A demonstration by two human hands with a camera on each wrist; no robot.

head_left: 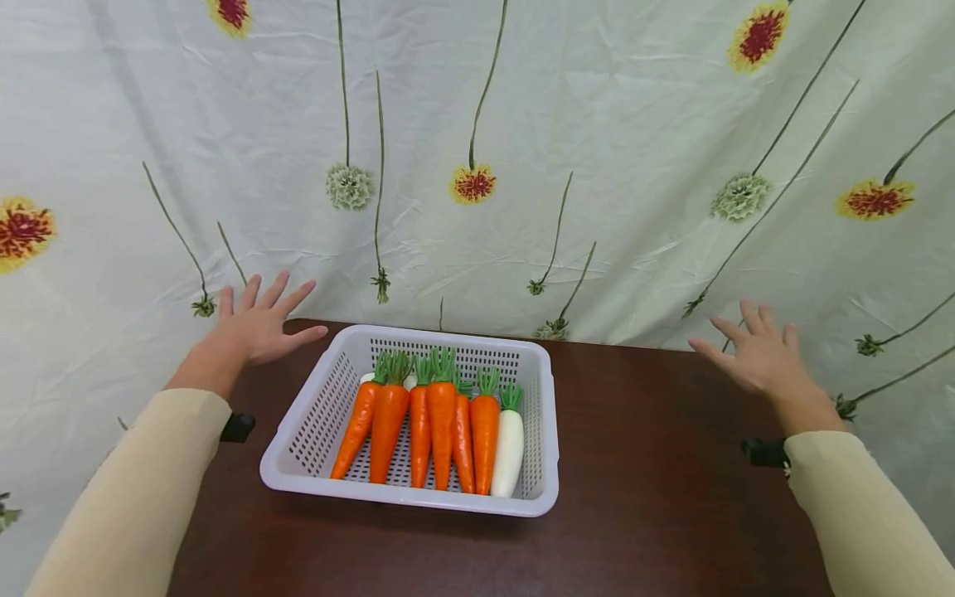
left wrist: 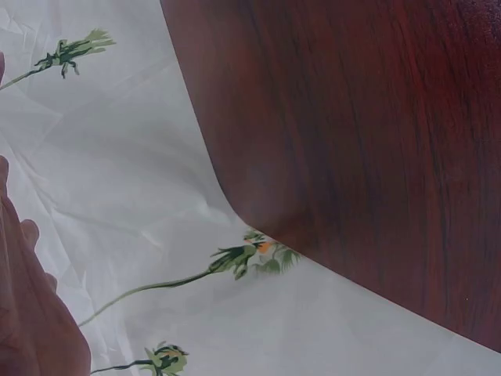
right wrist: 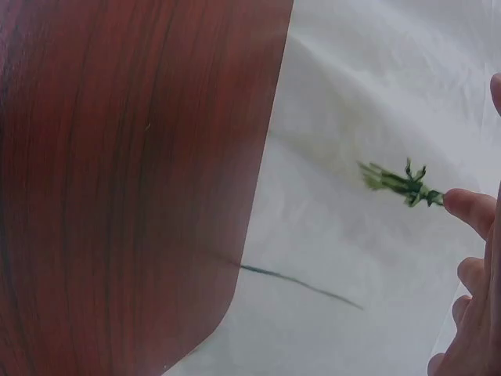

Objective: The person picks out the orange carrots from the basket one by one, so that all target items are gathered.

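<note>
A white perforated plastic basket (head_left: 548, 431) stands on the dark brown table, left of the middle in the head view. Several orange carrots (head_left: 443, 414) with green tops lie side by side in it. A white radish (head_left: 509, 452) with a green top lies at their right, and bits of white show behind the carrots. My left hand (head_left: 261, 327), fingers spread, is held beyond the basket's back left corner, apart from it. Far to the basket's right, my right hand (head_left: 761, 352) is also spread and touches nothing that I can see.
The wood-grained table (head_left: 642, 464) has rounded corners, seen in both wrist views. Behind it hangs a pale cloth (head_left: 634, 124) printed with flowers and stems. A black strap piece (head_left: 237, 427) sits at the left wrist, another black piece (head_left: 764, 452) at the right.
</note>
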